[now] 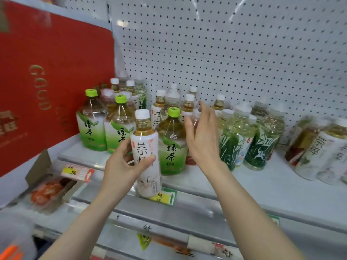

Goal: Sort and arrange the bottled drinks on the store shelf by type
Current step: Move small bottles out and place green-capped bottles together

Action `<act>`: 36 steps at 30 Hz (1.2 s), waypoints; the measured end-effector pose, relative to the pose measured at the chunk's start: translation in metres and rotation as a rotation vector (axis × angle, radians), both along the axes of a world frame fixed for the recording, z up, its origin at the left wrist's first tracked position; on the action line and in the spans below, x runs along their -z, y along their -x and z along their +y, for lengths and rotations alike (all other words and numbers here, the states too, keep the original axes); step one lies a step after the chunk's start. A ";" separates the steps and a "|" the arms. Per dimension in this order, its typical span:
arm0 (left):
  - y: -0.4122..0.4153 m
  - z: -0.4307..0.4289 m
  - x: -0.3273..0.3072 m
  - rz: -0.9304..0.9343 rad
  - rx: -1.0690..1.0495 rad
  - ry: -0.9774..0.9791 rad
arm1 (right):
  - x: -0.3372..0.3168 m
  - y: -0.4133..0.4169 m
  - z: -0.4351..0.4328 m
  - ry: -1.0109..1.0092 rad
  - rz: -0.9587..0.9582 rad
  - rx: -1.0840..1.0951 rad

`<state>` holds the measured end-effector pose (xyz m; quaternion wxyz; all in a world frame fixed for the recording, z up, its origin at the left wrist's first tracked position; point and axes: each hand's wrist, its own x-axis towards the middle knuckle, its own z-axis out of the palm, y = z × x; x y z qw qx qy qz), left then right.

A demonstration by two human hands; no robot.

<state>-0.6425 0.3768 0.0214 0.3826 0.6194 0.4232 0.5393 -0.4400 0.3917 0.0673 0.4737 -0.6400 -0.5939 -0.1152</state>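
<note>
Left hand (120, 164) grips a white-capped, white-labelled tea bottle (146, 152) upright over the shelf's (244, 184) front edge; right hand (201, 136), fingers spread, reaches among green-capped bottles (171, 143).

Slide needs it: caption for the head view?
Left hand holds a white-capped tea bottle; right hand reaches among shelved bottles.

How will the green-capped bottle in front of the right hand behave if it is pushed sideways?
The green-capped bottle looks nearly full, so it is probably heavy and would slide rather than tip. Its smooth plastic label may be slippery. Bottles stand close behind it, so a push could knock them.
</note>
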 end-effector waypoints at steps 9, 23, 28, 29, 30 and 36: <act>0.019 0.005 -0.006 -0.002 0.038 -0.062 | -0.007 0.034 0.017 0.186 0.264 -0.150; -0.034 0.042 -0.012 0.118 0.117 -0.039 | -0.023 -0.035 -0.100 -0.179 0.380 0.064; -0.048 0.051 -0.009 0.155 0.117 -0.036 | -0.017 -0.054 -0.119 -0.182 0.386 0.158; -0.048 0.052 -0.008 0.167 0.112 -0.034 | -0.017 -0.057 -0.123 -0.183 0.387 0.168; -0.048 0.053 -0.007 0.176 0.105 -0.030 | -0.017 -0.059 -0.126 -0.183 0.389 0.178; -0.054 0.040 -0.006 0.311 0.000 -0.138 | -0.018 -0.074 -0.141 -0.214 0.375 0.248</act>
